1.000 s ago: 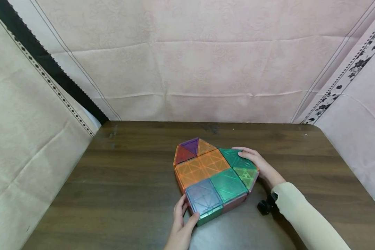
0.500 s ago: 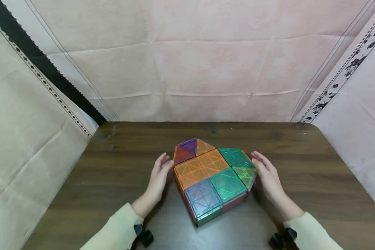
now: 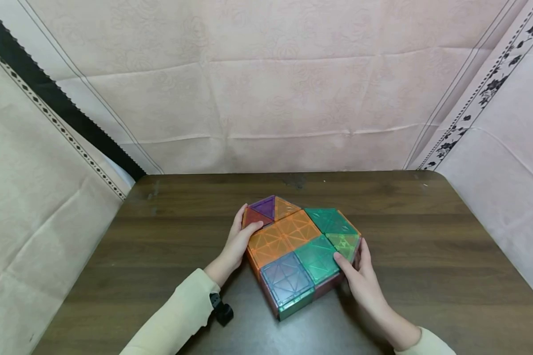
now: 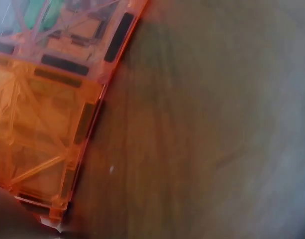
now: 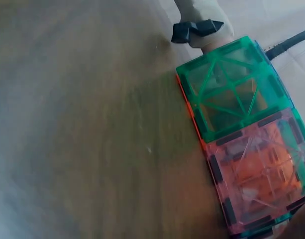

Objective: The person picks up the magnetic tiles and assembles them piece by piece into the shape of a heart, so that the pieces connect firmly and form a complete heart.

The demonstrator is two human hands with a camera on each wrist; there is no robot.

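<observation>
A heart-shaped box of translucent magnetic tiles (image 3: 288, 231) lies flat on the table, with purple, red, orange, blue and green tiles on top. My left hand (image 3: 234, 244) grips its far-left corner, thumb on the red tile and fingers down the side. At the near-right side my right hand (image 3: 366, 286) holds it, thumb on the green square and the other fingers partly hidden behind the edge. The left wrist view shows orange side tiles (image 4: 38, 109) close up. A green side tile (image 5: 232, 89) and a pink one (image 5: 261, 169) fill the right of the right wrist view.
The brown wooden table (image 3: 182, 222) extends around the box. Pale cloth (image 3: 266, 98) hangs behind it and along both sides. A black wrist camera (image 3: 222, 311) is strapped to the left sleeve.
My left hand has moved from the near corner to the far-left corner and taken hold there. My right hand has left the far-right lobe and now grips the near-right side. The box has barely moved.
</observation>
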